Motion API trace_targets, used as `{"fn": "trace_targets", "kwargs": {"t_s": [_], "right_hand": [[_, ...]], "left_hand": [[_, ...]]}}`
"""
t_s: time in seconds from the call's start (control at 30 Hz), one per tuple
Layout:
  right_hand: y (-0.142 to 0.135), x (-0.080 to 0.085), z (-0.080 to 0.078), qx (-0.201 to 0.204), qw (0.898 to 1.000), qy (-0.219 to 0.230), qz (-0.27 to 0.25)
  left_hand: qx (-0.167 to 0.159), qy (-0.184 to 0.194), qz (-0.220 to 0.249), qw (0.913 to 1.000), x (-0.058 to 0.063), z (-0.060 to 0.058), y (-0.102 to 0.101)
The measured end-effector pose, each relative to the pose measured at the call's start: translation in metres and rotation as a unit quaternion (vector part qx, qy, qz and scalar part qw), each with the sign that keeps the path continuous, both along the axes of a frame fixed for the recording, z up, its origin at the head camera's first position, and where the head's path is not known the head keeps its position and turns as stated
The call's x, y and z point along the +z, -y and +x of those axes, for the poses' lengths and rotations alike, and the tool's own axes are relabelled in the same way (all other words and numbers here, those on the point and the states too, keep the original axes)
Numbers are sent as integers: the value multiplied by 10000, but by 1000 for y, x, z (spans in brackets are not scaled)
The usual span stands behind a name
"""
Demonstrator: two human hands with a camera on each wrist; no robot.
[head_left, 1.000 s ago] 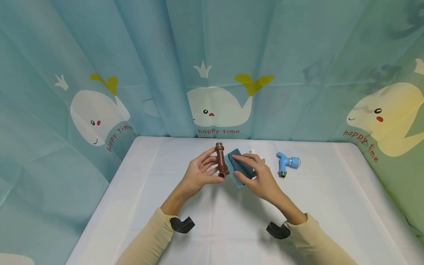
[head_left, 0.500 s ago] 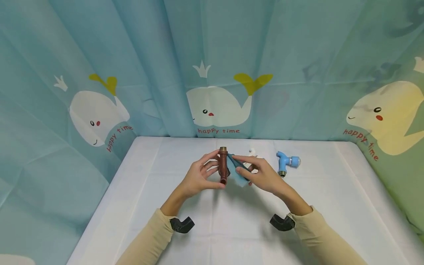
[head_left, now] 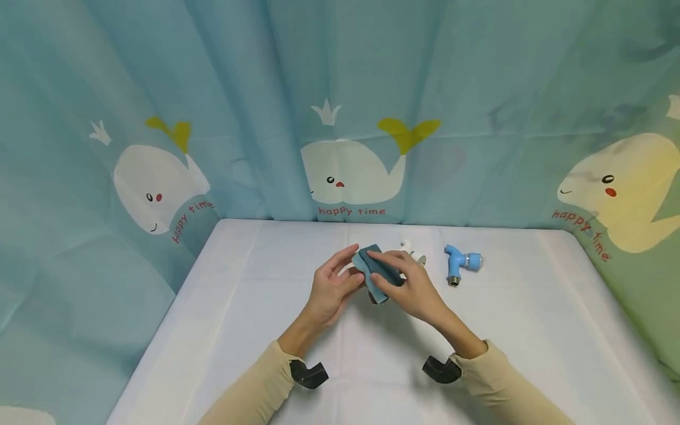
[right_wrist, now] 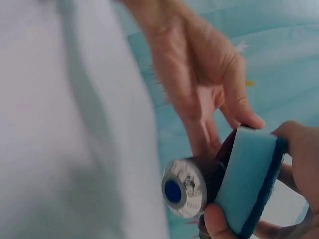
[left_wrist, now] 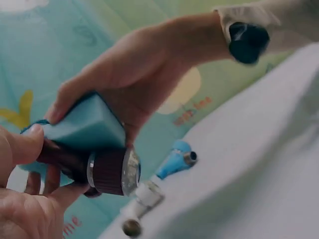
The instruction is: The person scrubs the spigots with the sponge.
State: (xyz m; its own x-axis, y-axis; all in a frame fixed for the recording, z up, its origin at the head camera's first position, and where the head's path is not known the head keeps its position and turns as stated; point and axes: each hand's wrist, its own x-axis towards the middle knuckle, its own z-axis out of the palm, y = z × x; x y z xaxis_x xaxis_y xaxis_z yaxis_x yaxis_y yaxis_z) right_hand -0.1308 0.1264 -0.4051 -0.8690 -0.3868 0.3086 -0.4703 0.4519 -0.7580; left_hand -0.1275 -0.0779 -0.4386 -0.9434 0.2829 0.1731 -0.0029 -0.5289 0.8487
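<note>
My left hand holds a dark brown faucet, pinched between thumb and fingers, above the table. The faucet's ribbed knob has a silvery end with a blue centre, seen in the right wrist view. My right hand grips a sponge, light blue with a dark blue scouring layer, and lays its light side against the faucet's body. In the head view the sponge and fingers hide most of the faucet; only a bit of brown shows below them.
A blue faucet lies on the white table, right of the hands. Closer in is a white faucet, partly hidden behind my right hand. A whale-print curtain stands behind the table. Black mounts sit at both wrists.
The faucet stood upright; now my left hand has turned it, and its knob end points down and right. The sponge has tipped from edge-on to lie over the faucet.
</note>
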Motion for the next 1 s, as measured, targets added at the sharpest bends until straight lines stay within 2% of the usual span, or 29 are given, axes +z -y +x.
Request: {"fn": "trace_targets", "kwargs": {"t_s": [0.07, 0.13, 0.3, 0.4, 0.53, 0.7, 1.0], "right_hand": [[1, 4, -2, -136, 9998, -32, -166], [1, 8, -4, -177, 9996, -21, -239], [-4, 11, -9, -330, 9992, 18, -235], [-14, 12, -11, -648, 9973, -216, -265], [-38, 16, -11, -1070, 9931, -420, -227], [-65, 19, -5, -1209, 9916, -423, -165], [-95, 8, 6, -1534, 9871, -453, 37]], "left_hand": [[248, -53, 11, 9997, 2, -1, -3], [454, 60, -49, 9989, 2, -2, -6], [853, 995, -207, 9912, -6, -3, -10], [1015, 1305, -268, 9859, -9, -6, -10], [1194, 1353, -464, 9825, -9, -10, -2], [1348, 1323, -731, 9793, -7, -13, 14], [1707, 1094, -533, 9778, -6, -18, 33]]}}
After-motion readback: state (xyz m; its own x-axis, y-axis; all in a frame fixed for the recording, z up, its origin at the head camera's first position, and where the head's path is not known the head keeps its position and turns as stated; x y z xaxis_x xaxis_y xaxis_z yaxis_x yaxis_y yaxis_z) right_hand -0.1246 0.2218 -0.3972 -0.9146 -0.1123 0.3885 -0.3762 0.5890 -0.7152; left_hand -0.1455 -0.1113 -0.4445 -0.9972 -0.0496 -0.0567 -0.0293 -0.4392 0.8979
